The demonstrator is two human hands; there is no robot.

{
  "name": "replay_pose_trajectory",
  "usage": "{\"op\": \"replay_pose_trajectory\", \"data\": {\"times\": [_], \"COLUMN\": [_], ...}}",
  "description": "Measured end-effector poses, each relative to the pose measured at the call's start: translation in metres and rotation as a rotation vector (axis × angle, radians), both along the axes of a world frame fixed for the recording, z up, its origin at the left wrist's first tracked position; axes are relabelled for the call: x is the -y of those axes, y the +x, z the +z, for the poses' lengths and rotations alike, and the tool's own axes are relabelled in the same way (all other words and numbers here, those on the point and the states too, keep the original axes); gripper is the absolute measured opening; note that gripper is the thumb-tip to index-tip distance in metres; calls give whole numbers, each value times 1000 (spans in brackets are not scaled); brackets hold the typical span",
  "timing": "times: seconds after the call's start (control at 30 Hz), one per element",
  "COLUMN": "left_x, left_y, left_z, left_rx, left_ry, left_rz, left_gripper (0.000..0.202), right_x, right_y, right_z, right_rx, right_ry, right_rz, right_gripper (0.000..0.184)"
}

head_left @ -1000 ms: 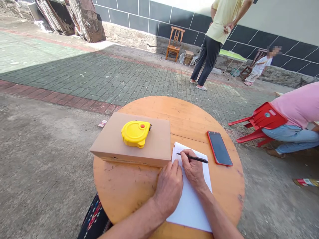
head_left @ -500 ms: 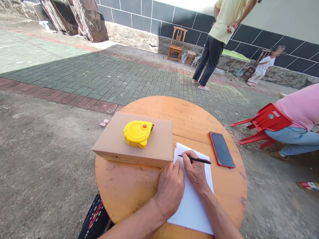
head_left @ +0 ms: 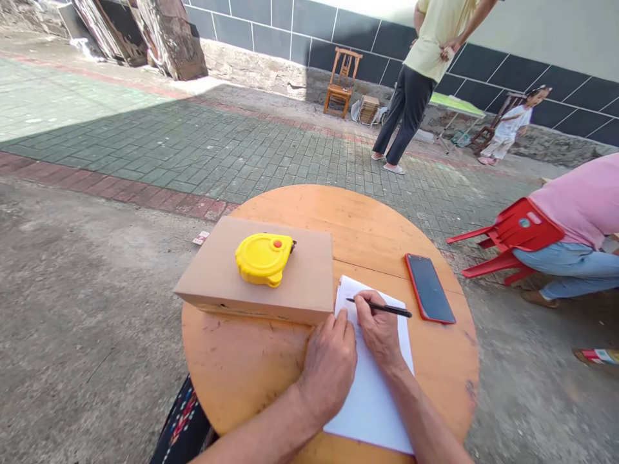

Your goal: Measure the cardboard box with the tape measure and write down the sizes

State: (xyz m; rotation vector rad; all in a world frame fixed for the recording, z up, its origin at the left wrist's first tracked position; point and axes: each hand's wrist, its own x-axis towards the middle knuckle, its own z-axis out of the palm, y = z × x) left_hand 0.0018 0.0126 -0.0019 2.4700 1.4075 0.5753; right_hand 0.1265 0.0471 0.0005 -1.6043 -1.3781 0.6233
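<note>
Both bare forearms (head_left: 275, 422) slant in from the bottom edge; the left hand (head_left: 331, 364) rests loosely curled beside the right hand (head_left: 380, 328) (bent into a pinch).

red-cased phone (head_left: 429, 289) | wooden chair (head_left: 338, 93) near tiled wall (head_left: 273, 29) | red chair (head_left: 525, 225), occupied

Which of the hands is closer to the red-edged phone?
Right. The right hand, holding the black pen at the paper, is left of the phone; the left hand is farther left, by the near right corner of the cardboard box.
</note>
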Motion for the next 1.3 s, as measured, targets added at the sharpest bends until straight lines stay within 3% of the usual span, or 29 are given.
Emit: {"op": "replay_pose_trajectory", "data": {"times": [1.07,1.3], "left_x": [-1,-1], "left_y": [-1,0], "left_z": [2,2], "left_rx": [20,4], "left_ry": [-24,-17], "left_rz": [-16,6], "left_gripper": [27,23], "right_x": [0,1], "right_y": [-1,2], "right_z": [1,-2], "right_rx": [3,-24], "right_ry": [0,27], "right_rz": [13,-49], "right_gripper": [22,21]}}
